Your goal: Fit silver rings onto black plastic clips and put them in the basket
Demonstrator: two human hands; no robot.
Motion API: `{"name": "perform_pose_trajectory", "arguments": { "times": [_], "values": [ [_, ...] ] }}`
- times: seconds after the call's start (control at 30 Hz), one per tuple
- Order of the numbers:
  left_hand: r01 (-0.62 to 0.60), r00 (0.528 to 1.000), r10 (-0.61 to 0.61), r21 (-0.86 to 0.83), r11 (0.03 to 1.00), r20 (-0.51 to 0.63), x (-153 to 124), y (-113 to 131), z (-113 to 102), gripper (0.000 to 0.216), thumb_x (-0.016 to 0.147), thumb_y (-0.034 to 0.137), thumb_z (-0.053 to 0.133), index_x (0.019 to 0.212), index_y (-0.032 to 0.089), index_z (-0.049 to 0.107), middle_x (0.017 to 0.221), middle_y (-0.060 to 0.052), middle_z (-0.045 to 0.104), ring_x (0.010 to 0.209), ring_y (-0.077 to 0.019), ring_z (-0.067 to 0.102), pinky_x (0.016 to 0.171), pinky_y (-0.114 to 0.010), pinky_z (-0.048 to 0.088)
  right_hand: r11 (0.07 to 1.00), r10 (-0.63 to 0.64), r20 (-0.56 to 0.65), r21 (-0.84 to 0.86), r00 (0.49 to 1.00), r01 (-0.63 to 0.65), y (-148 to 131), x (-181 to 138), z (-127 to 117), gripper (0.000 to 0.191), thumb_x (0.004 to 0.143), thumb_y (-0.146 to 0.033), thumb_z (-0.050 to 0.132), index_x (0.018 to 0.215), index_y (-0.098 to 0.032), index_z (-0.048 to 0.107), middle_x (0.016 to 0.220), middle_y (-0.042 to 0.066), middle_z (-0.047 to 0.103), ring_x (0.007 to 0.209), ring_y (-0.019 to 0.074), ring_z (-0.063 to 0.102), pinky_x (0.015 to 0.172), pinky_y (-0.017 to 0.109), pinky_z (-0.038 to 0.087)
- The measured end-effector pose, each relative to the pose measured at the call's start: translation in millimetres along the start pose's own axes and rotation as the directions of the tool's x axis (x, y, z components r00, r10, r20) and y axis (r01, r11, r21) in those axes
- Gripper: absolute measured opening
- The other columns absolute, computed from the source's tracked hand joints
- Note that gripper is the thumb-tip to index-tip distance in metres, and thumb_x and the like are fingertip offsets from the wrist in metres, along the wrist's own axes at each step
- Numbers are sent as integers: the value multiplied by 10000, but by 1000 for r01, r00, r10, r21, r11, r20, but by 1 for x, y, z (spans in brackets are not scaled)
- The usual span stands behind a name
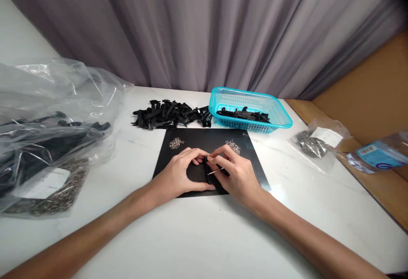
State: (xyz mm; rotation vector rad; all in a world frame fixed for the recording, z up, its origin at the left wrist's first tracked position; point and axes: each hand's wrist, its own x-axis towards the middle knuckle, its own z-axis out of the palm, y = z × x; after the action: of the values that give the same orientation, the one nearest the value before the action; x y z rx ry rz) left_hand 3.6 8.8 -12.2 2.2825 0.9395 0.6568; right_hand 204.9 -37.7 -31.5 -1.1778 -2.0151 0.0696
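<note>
My left hand [181, 170] is curved round a slim black plastic part [208, 170], with its thumb at the near end and its fingers at the far end. The part stands lengthwise over a black mat [197, 136]. My right hand [234, 170] is closed beside it, fingertips touching the part's far end. A thin silver metal rod [216, 171] sticks out from between the right fingers towards the part; its other end is hidden in the hand. Small metal pieces [176, 143] lie in a pile ahead of the left hand, and similar pieces [233, 146] ahead of the right.
Black plastic parts [172, 114] are heaped behind the mat. A blue basket [283, 119] beside them holds more. Clear plastic bags [63, 96] stand at left. On the right are a bag of metal pieces [314, 143], a blue-labelled packet [376, 153] and cardboard [369, 83].
</note>
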Motion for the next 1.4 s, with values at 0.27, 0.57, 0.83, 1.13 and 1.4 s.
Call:
{"name": "perform_pose_trajectory", "arguments": {
  "times": [0.27, 0.57, 0.83, 1.13, 1.4],
  "values": [
    [12, 1000, -12, -4, 1000, 22, 0, 0, 0, 577, 663, 481, 917, 1103, 252, 621, 1019, -5, 647, 977, -224, 593, 885, -371, 530, 998, -50, 69, -39, 996, 53, 4, 1, -5, 184, 999, -117, 501, 991, -203, 664, 1096, 69, 683, 750, 138, 638, 588, 265, 452],
    [22, 999, -21, -21, 1000, 35, -1, 0, 1, 606, 692, 502, 896, 1169, 257, 615, 1104, -30, 656, 1015, -233, 604, 935, -405, 547, 951, 121, 76, 278, 990, -138, 4, 6, -19, 245, 1070, -267, 471, 1054, -210, 709, 1036, 76, 635, 913, 188, 646, 777, 319, 523],
    [19, 999, -17, -32, 999, 45, -2, 1, 1, 615, 708, 515, 880, 1201, 253, 622, 1126, -39, 650, 1035, -240, 602, 944, -415, 555, 908, 331, -2, 272, 944, -318, 17, 8, -29, 621, 1103, -510, 259, 853, -208, 741, 861, 77, 653, 839, 214, 602, 820, 382, 503],
    [11, 999, -9, -40, 999, 43, -2, 1, 1, 587, 705, 516, 880, 1169, 254, 632, 1121, -39, 664, 1043, -248, 603, 934, -406, 552, 661, 325, 288, 612, 901, -434, 20, 13, -24, 373, 1000, -511, 592, 1015, -176, 754, 844, 37, 684, 571, 106, 540, 523, 253, 459],
    [20, 998, -18, -31, 999, 54, -2, 2, 1, 596, 704, 497, 887, 1183, 256, 628, 1097, -30, 663, 1041, -247, 595, 932, -404, 538, 665, 292, 290, 624, 911, -411, 25, 10, -13, 381, 1000, -491, 599, 980, -156, 779, 849, 60, 715, 594, 116, 577, 553, 268, 508]
  ]
}}
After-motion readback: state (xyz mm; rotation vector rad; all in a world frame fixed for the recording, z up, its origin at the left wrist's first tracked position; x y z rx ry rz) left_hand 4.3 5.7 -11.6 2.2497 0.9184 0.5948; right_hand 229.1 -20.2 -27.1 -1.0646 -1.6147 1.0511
